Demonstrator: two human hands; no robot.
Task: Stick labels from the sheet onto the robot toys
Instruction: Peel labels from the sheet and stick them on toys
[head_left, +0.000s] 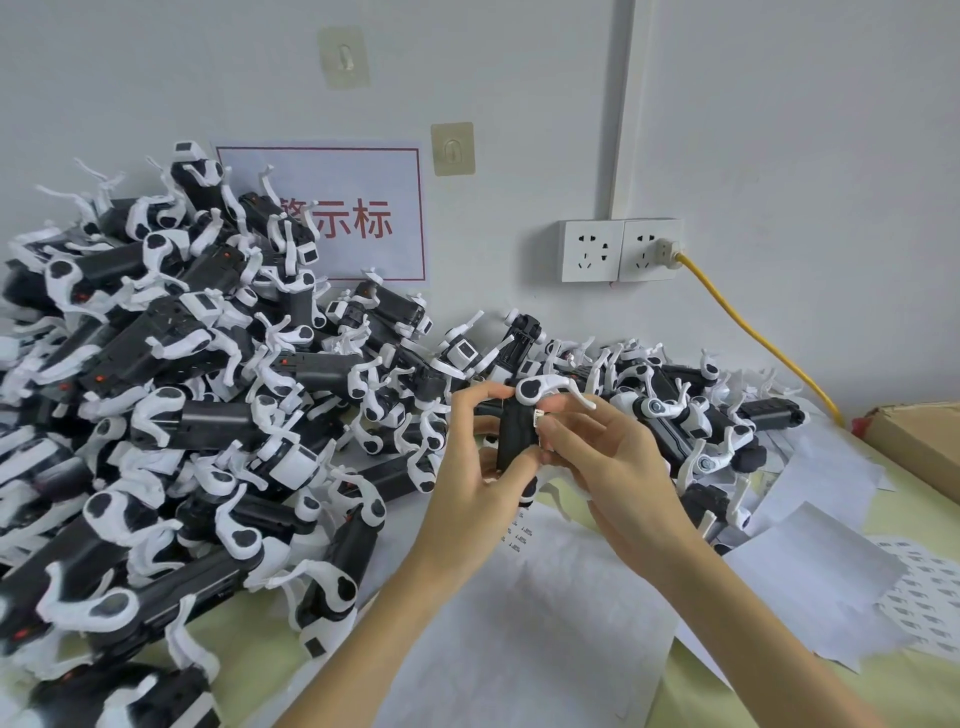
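Observation:
A black-and-white robot dog toy is held upright above the table between both hands. My left hand grips its black body from the left, fingers curled round it. My right hand pinches a small white label against the toy's right side. A label sheet lies flat on the table under my hands, with a few small printed labels near its top edge. A second sheet with rows of labels lies at the right.
A big heap of robot dog toys fills the left and runs along the wall to the right. Loose white backing sheets lie at the right. A cardboard box sits far right. A yellow cable hangs from a wall socket.

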